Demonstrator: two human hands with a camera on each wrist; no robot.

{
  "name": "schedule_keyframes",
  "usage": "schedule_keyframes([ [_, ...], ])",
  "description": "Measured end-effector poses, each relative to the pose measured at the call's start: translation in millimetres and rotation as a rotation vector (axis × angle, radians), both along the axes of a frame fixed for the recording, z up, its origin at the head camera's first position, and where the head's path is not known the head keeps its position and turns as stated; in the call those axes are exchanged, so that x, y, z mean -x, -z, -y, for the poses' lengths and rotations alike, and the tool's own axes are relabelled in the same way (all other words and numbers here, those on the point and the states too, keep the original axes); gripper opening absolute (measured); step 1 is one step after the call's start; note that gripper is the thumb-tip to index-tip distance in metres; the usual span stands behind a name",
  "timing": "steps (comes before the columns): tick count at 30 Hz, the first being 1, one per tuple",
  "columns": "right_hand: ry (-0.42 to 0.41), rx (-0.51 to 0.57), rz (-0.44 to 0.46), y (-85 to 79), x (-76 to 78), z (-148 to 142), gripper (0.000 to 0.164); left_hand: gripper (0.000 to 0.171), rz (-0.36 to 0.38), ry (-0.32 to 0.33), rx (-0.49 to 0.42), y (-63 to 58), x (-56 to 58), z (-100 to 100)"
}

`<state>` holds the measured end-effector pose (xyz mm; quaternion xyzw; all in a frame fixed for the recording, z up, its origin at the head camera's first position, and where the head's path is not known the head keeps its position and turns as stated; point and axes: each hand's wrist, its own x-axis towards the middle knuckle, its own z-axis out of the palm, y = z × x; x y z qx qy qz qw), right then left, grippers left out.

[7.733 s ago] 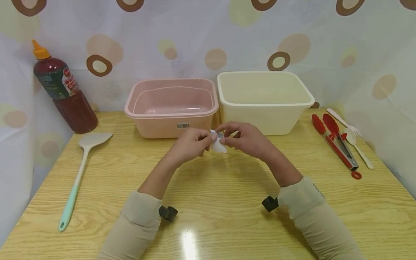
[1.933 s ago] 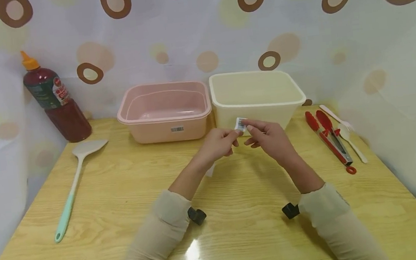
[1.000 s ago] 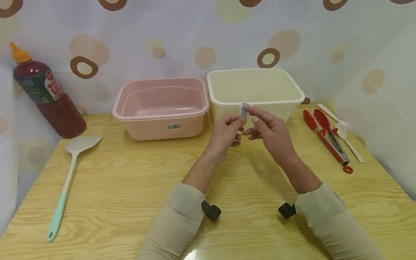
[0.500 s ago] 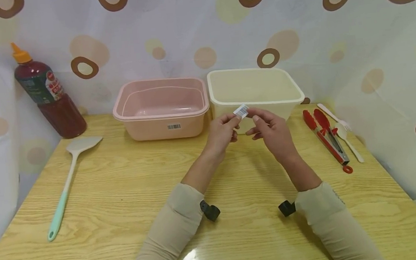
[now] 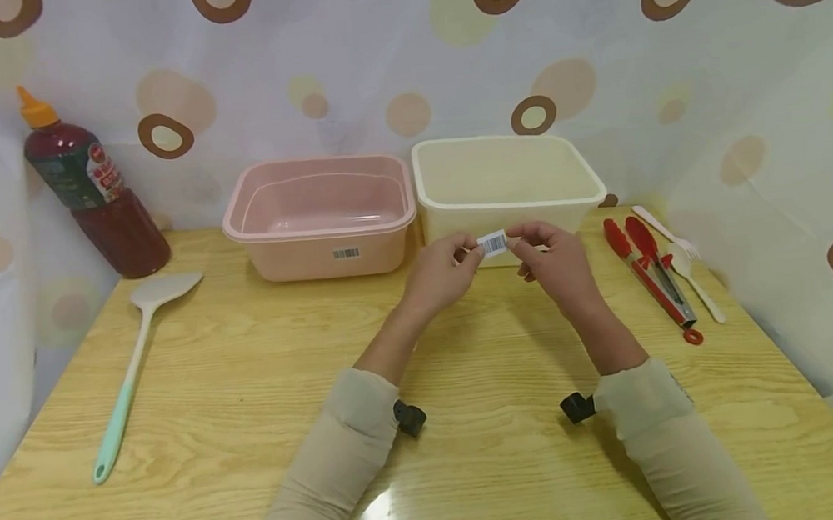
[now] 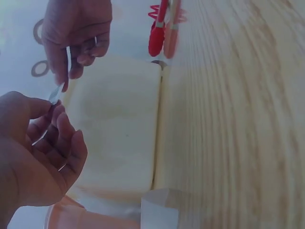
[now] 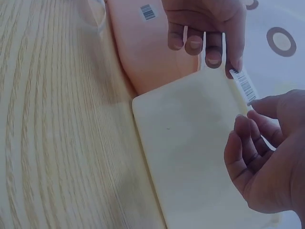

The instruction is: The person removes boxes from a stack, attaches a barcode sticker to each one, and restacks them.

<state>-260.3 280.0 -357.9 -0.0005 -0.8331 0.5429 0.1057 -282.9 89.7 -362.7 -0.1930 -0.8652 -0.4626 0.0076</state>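
Note:
A small white barcode sticker (image 5: 493, 243) is stretched between my hands, in front of the cream basin (image 5: 518, 215). My left hand (image 5: 442, 272) pinches its left end between thumb and index finger. The right hand (image 5: 554, 262) pinches the opposite end. In the right wrist view the printed side of the sticker (image 7: 246, 87) shows, and in the left wrist view the sticker (image 6: 55, 94) appears nearly edge-on. The pink basin (image 5: 325, 252), next to the cream one, bears a barcode label (image 5: 346, 253) on its front wall.
On the left lie a spatula (image 5: 123, 405) with a mint handle and a tilted red sauce bottle (image 5: 97, 190). Red tongs (image 5: 647, 271), a fork (image 5: 664, 229) and a spoon (image 5: 696, 283) lie on the right. A white paper piece (image 6: 159, 210) shows low in the left wrist view.
Within the last half second the sticker has dropped slightly and levelled out, and my right thumb and finger have closed on its right end. Earlier, the hands held white paper nearer the pink basin.

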Motion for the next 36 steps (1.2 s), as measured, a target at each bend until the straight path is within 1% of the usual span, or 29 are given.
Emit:
schedule_keyframes([
  [5, -0.015, -0.017, 0.035, 3.6, 2.4, 0, 0.030, 0.018, -0.026, 0.014, 0.064, -2.3, -0.2, 5],
  [9, -0.019, -0.032, 0.037, 6.0, 3.8, 1, 0.031, 0.020, -0.022, 0.032, 0.091, -4.1, 0.3, 8],
  [12, -0.006, -0.032, 0.033, 6.9, 4.6, 1, 0.031, 0.024, -0.005, 0.022, 0.089, -4.1, 1.2, 10],
  [16, 0.020, -0.022, 0.017, 7.6, 5.6, 2, 0.031, 0.032, 0.038, 0.007, 0.074, -3.3, 2.7, 10],
  [20, 0.036, -0.008, -0.005, 8.1, 5.8, 3, 0.031, 0.033, 0.070, 0.003, 0.058, -3.2, 3.5, 11],
  [26, 0.067, 0.004, -0.041, 8.8, 7.7, 4, 0.029, 0.035, 0.086, -0.010, 0.070, -3.5, 4.1, 12],
  [29, 0.083, 0.004, -0.044, 7.5, 7.7, 3, 0.030, 0.036, 0.095, -0.022, 0.077, -2.9, 3.9, 13],
  [31, 0.089, 0.003, -0.045, 6.7, 7.9, 2, 0.030, 0.036, 0.089, -0.027, 0.084, -3.2, 3.2, 13],
  [36, 0.066, 0.012, -0.022, 7.2, 13.3, 5, 0.031, 0.035, 0.074, -0.001, 0.088, -6.8, 0.9, 12],
])
